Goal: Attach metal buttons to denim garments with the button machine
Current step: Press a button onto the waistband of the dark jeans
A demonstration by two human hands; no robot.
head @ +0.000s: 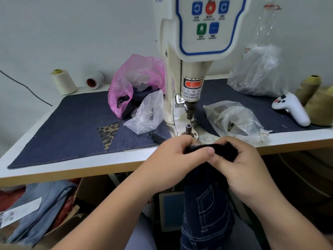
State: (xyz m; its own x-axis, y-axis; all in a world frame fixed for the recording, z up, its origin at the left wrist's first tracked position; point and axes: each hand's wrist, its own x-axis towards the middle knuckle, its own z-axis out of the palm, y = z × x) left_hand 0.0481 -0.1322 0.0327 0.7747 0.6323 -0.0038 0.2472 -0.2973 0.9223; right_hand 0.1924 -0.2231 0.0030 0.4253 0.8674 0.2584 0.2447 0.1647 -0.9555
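Left hand: the left hand (173, 159) pinches the top edge of the dark denim garment (207, 204).
Right hand: the right hand (241, 170) grips the same edge, thumbs almost touching.
Garment: it hangs down past the table (90, 165) edge, just in front of the button machine (191, 73).
Bags: clear plastic bag (232, 118) right of the machine, pink bag (133, 82) left.
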